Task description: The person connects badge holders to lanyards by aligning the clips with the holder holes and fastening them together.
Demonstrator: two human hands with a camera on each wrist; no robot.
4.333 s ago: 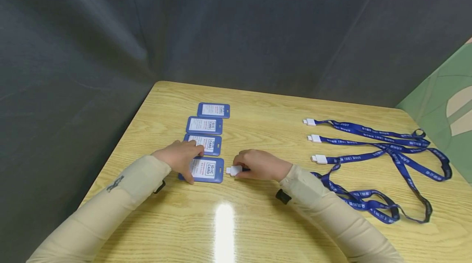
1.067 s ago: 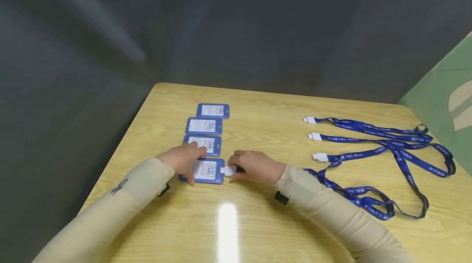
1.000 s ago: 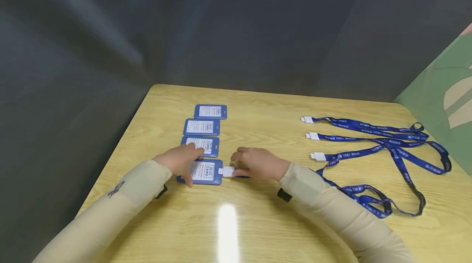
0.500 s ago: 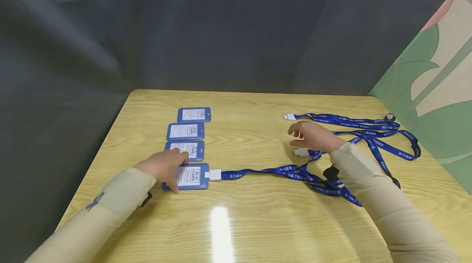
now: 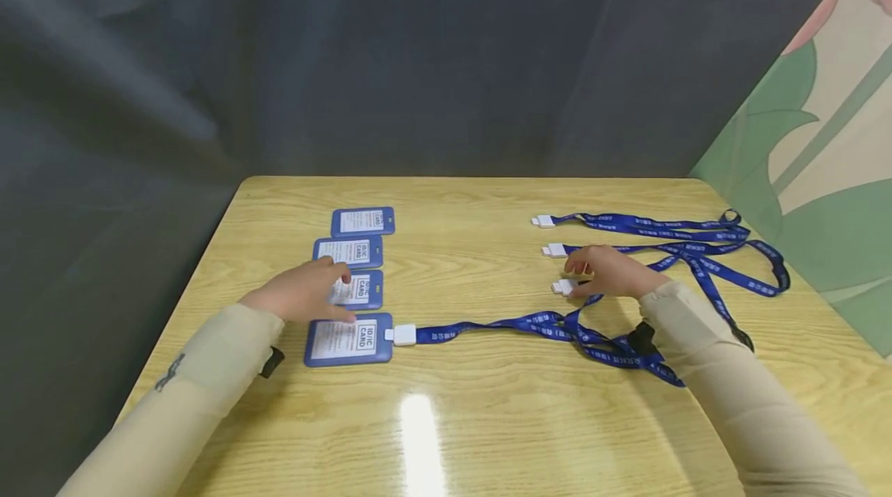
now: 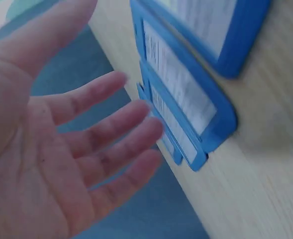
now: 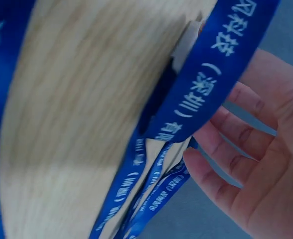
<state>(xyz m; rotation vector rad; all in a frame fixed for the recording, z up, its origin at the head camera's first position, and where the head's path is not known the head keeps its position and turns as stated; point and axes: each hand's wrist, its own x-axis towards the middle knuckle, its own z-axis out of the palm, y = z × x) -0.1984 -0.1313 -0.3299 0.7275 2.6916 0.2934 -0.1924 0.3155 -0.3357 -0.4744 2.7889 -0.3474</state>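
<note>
My left hand [image 5: 300, 292] hovers over the lower ID card holders, fingers spread and holding nothing; the left wrist view shows its open palm beside the blue-rimmed holders [image 6: 186, 89]. Its thumb overlaps the top edge of the nearest card holder [image 5: 341, 341] in the head view. A white clip [image 5: 404, 335] meets that holder's slotted end, and its blue lanyard [image 5: 502, 324] runs right. My right hand [image 5: 609, 272] is at another lanyard's white clip [image 5: 561, 287], with fingertips right over it and loosely bent. A printed blue strap [image 7: 201, 84] crosses in front of those fingers in the right wrist view.
More card holders stand in a column behind: one [image 5: 362, 294] partly under the left hand, another [image 5: 358, 251], and the farthest [image 5: 362, 221]. Two further white clips [image 5: 543, 221] with tangled blue straps [image 5: 704, 269] lie at right. A dark curtain [image 5: 446, 56] hangs behind the wooden table [image 5: 334, 435].
My right hand has let go of the nearest holder's clip and moved right to another lanyard's clip. That first clip now meets the holder. My left hand has lifted off the nearest holder.
</note>
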